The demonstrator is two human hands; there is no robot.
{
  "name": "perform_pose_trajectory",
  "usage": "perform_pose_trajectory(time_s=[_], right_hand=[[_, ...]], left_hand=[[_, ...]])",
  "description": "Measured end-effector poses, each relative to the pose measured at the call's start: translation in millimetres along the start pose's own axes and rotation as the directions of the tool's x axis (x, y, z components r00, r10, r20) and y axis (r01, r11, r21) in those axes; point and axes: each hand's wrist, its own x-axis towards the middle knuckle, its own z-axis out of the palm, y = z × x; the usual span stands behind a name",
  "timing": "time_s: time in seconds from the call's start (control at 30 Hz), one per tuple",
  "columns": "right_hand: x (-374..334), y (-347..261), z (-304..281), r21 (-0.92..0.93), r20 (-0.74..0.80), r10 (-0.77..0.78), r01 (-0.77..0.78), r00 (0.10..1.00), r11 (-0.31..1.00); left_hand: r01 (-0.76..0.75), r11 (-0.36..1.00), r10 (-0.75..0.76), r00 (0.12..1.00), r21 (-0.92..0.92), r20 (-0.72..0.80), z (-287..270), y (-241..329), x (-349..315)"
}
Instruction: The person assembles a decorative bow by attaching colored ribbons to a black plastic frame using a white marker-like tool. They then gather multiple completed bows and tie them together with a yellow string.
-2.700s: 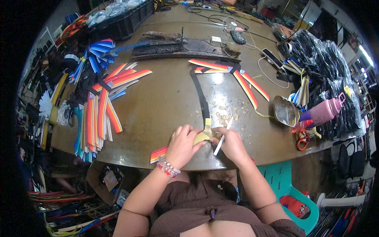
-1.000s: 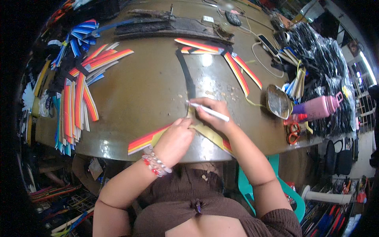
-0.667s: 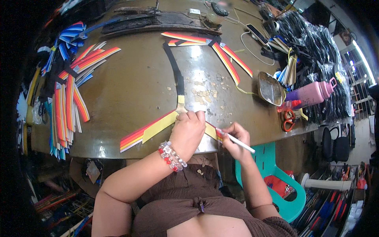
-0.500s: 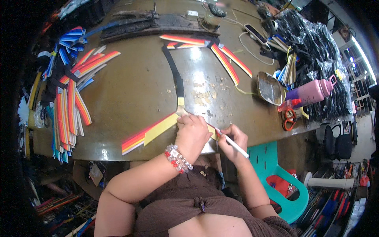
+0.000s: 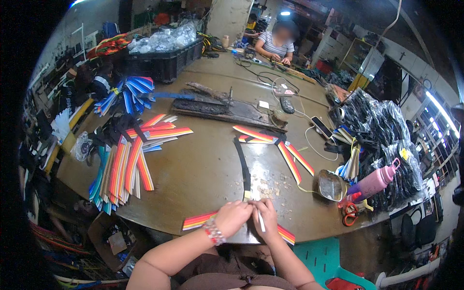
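Note:
My left hand (image 5: pixel 233 217), with a beaded bracelet at the wrist, is closed over the inner end of a red, orange, yellow and white striped strip (image 5: pixel 195 222) at the near table edge. Close against it, my right hand (image 5: pixel 267 218) is closed around a slim white pen (image 5: pixel 261 223). Another striped strip (image 5: pixel 286 235) shows beyond my right wrist. From my fingertips a black strap (image 5: pixel 242 162) runs away across the table, a small yellow piece (image 5: pixel 247 195) at its near end. My fingers hide where the strips and strap meet.
Bundled striped strips (image 5: pixel 128 164) lie left, more strips (image 5: pixel 290 159) ahead. At right are a metal dish (image 5: pixel 330 185), orange scissors (image 5: pixel 350 214) and a pink-purple bottle (image 5: pixel 374 179). A dark board (image 5: pixel 227 116) lies farther off. A person (image 5: pixel 278 46) sits at the far end.
The view has tilted up, bringing the far table and another person into sight. My right hand has come in against my left, and the pen now points more upright.

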Motion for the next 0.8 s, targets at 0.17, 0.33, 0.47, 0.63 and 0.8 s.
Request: perform_pose_trajectory(time_s=[0.17, 0.33, 0.47, 0.63, 0.8], right_hand=[[-6, -7, 8, -0.078, 0.013, 0.095, -0.094, 0.995, 0.992], [-1, -6, 7, -0.147, 0.073, 0.117, -0.105, 0.990, 0.983], [10, -15, 4, 0.556, -0.024, 0.596, -0.484, 0.803, 0.676], [14, -63, 23, 0.298, 0.103, 0.273, -0.292, 0.956, 0.909], [24, -94, 52, -0.005, 0.240, 0.306, -0.315, 0.921, 0.949]], left_hand=[[0.090, 0.995, -0.092, 0.994, -0.041, -0.053, -29, -24, -65], [0.183, 0.982, -0.187, 0.978, 0.046, 0.096, -34, -11, -66], [0.211, 0.934, -0.255, 0.959, 0.290, 0.124, -12, 22, -71], [0.208, 0.856, -0.227, 0.974, 0.473, -0.016, 6, 40, -86], [0.168, 0.888, -0.210, 0.976, 0.428, 0.053, 18, 41, -95]])
